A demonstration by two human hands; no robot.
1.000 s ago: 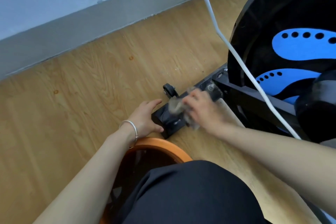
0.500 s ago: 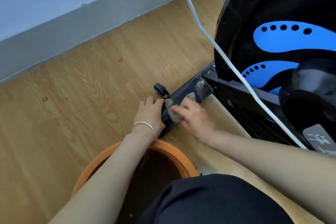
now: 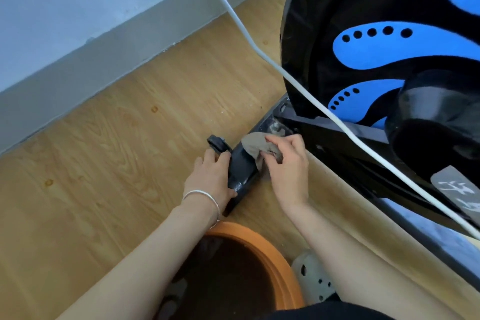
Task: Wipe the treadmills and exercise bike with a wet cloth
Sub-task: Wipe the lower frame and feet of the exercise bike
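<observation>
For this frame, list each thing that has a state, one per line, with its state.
cloth: bunched, pressed on the base bar
right hand: pinching the cloth
left hand: gripping the bar's end
base bar: flat on the floor, sheen on top
transport wheel: at the bar's end
white cable: hanging slack across the bike
orange basin: on the floor, dark inside

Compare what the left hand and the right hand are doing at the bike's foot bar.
The left hand grips the end of the black foot bar with no cloth; the right hand pinches a grey cloth against the bar's top. The left hand wears a silver bracelet; the right wrist is bare. Both touch the same bar, above the orange basin.
</observation>
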